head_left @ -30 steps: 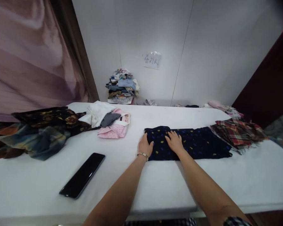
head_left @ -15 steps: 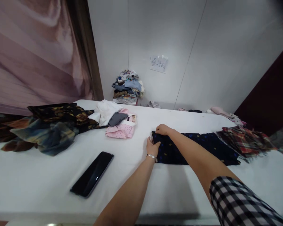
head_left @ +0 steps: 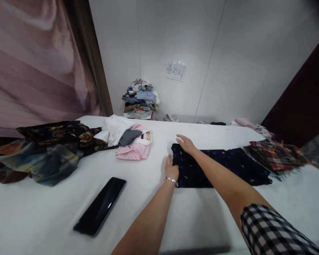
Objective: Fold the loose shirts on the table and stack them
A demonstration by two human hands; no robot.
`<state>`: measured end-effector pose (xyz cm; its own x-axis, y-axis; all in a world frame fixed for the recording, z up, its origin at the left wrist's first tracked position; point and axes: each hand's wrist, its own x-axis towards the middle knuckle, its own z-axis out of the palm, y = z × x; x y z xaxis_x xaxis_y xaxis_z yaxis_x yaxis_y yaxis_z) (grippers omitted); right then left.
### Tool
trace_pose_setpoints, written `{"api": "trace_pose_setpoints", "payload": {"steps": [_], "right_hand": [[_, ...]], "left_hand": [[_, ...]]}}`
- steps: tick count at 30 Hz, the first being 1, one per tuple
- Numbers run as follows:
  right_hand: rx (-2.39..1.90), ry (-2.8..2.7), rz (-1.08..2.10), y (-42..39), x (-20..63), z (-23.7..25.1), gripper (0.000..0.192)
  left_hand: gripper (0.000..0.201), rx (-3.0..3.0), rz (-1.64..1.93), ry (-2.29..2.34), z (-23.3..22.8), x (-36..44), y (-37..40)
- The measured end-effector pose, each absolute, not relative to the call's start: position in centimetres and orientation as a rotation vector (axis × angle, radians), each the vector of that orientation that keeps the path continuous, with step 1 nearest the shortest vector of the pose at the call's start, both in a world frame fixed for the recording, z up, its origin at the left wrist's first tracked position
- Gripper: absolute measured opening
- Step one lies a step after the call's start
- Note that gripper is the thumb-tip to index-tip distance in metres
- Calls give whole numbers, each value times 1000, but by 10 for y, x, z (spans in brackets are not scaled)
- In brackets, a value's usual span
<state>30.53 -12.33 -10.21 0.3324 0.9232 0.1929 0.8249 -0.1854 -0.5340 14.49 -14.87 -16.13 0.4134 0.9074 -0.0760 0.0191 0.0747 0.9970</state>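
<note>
Head view: left hand (head_left: 171,169) is resting flat, fingers loose, on the near-left end of the dark dotted cloth (head_left: 220,167), right hand (head_left: 185,143) is lying open on its far-left corner, the cloth's long axis running rightward across the white table (head_left: 55,209) toward the plaid cloth (head_left: 278,153); versus half a second ago the right hand's fingers are uncurling from that corner

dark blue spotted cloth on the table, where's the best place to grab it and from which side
Probably at its left end, where the dark blue spotted cloth lies folded into a flat band running left to right on the white table. The left hand rests at the near corner there and the right hand at the far corner. Pinch both corners from the left edge; the plaid cloth crowds the right end.
</note>
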Motion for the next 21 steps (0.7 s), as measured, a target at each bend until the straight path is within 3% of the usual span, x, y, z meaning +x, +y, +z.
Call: {"api": "trace_pose_setpoints", "payload": {"steps": [5,12,15,21], "right_hand": [[-2073,-1478,456,-137,312,-121,36],[-1901,-1396,663,-148,324,-92,55],[-1846,-1478,746,-141,321,-76,54],[-1995,-1490,376,-118,307,-87,37]], "left_hand": [[81,1182,829,898,-157,145,-150],[83,1273,877,745,-157,145,-149],[85,1353,911,650,-158,146,-147],[78,1274,885,776,-157,143,-142]]}}
